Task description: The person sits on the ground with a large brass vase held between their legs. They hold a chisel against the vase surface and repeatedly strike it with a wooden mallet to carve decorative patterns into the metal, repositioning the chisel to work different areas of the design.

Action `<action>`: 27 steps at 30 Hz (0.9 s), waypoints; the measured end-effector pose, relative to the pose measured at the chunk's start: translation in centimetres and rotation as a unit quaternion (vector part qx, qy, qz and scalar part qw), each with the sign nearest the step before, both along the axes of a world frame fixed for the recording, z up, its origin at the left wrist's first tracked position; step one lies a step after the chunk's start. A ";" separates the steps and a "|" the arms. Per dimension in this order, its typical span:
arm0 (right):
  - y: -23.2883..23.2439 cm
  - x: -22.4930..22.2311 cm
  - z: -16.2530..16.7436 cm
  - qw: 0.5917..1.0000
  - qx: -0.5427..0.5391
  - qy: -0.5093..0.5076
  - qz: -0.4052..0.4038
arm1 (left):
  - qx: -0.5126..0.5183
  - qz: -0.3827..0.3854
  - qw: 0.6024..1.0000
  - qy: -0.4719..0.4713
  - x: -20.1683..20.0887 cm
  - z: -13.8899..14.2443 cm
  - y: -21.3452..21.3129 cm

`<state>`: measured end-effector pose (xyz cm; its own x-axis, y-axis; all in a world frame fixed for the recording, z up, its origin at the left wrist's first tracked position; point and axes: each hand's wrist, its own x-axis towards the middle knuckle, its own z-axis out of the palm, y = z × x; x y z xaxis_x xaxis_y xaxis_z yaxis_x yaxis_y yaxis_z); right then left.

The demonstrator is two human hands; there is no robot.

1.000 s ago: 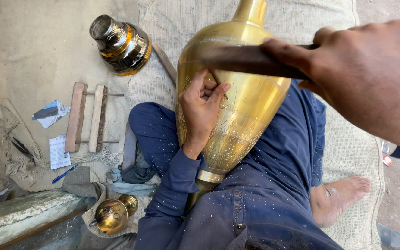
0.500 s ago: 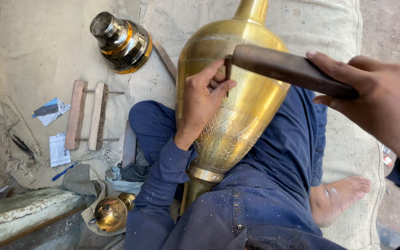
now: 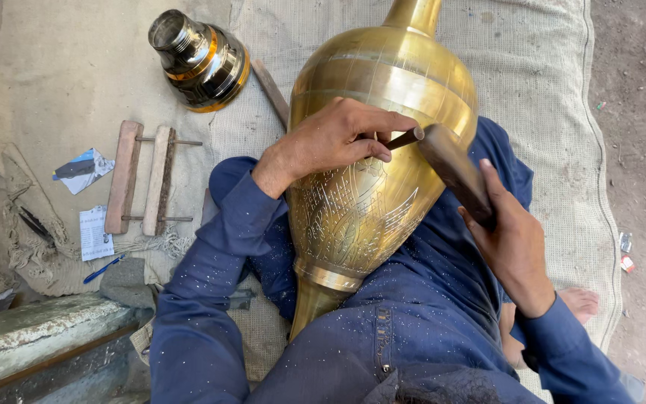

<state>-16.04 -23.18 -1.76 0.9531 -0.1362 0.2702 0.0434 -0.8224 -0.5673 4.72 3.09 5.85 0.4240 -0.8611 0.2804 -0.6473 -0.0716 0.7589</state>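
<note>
Left hand (image 3: pixel 330 142) pinches chisel (image 3: pixel 404 138) on vase (image 3: pixel 375 172); right hand (image 3: pixel 514 239) grips hammer (image 3: pixel 454 172) against it; lap steadies vase.

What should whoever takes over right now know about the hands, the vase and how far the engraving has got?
Left hand pinches a chisel against the brass vase, which lies across the lap.
Right hand grips a hammer, its head at the chisel's end.
Done: an engraved pattern covers the lower belly.
Left: the upper belly shows only plain bands.
A second brass piece and a wooden frame lie on the mat, to the left.
</note>
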 end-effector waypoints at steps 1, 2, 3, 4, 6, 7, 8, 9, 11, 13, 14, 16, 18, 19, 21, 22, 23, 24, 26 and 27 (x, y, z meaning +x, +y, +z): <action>0.3 -0.2 -0.3 1.000 0.005 -0.028 0.003 | 0.002 -0.010 1.000 -0.014 0.2 0.3 -0.1; 0.5 -0.5 -0.4 0.998 0.010 -0.057 0.007 | 0.005 -0.019 0.999 -0.028 0.3 0.7 -0.2; 0.8 -0.6 -0.6 0.992 0.098 -0.083 -0.006 | 0.015 -0.023 0.999 -0.030 0.4 1.0 -0.2; 1.0 -0.8 -0.6 0.977 0.185 -0.108 -0.018 | 0.026 -0.027 0.999 -0.030 0.4 1.3 -0.1; 1.1 -1.0 -0.7 0.979 0.168 -0.109 -0.036 | 0.048 -0.034 0.998 -0.015 0.3 1.6 -0.3; 1.1 -1.2 -0.6 0.994 0.063 -0.086 -0.037 | 0.059 -0.034 0.998 -0.002 0.3 1.7 -0.3; 1.0 -1.3 -0.6 0.996 -0.042 -0.063 -0.037 | 0.070 -0.033 0.997 0.010 0.3 1.8 -0.3; 0.9 -1.3 -0.6 0.990 0.099 -0.095 -0.038 | 0.071 -0.027 0.997 0.007 0.2 1.7 -0.3; 0.6 -1.3 -0.4 0.915 0.371 -0.154 -0.037 | 0.072 -0.015 0.997 0.002 0.2 1.5 -0.2; 0.0 -1.1 -0.1 0.969 0.229 -0.065 -0.065 | 0.014 -0.015 0.999 -0.029 0.2 1.0 0.0; -0.2 -0.9 0.2 0.985 0.155 -0.023 -0.075 | -0.016 -0.014 0.999 -0.047 0.3 0.8 0.0; -0.7 -0.4 0.8 0.972 0.225 -0.046 -0.049 | -0.004 0.025 0.999 -0.045 0.1 0.4 0.3; -1.0 0.4 1.6 0.967 0.249 -0.052 -0.028 | -0.004 0.047 0.998 -0.036 0.1 0.1 0.4; -1.2 0.7 2.2 0.970 0.239 -0.041 -0.019 | -0.009 0.054 0.998 -0.023 -0.2 -0.1 0.5; -1.5 1.7 3.2 0.976 0.213 -0.044 0.010 | -0.012 0.074 0.997 -0.017 -0.3 -0.3 0.6; -1.7 2.1 3.9 0.978 0.198 -0.053 0.026 | -0.009 0.085 0.996 -0.017 -0.6 -0.4 0.6; -1.8 2.4 4.7 0.980 0.183 -0.061 0.039 | -0.005 0.095 0.995 -0.015 -0.9 -0.5 0.6; -1.8 3.1 5.4 0.978 0.195 -0.058 0.037 | -0.015 0.110 0.994 -0.020 -1.0 -0.5 0.7; -1.4 4.1 7.1 0.973 0.223 -0.045 0.028 | -0.033 0.138 0.990 -0.022 -1.6 -0.8 0.8; -1.3 4.7 8.2 0.990 0.126 -0.034 0.046 | -0.033 0.159 0.987 -0.014 -1.7 -0.8 0.9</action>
<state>-11.34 -24.48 6.49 0.9454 -0.1206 0.3028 0.1572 -0.6452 -0.7477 3.05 3.99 5.00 0.6610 -0.6657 0.3464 -0.6209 -0.2260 0.7506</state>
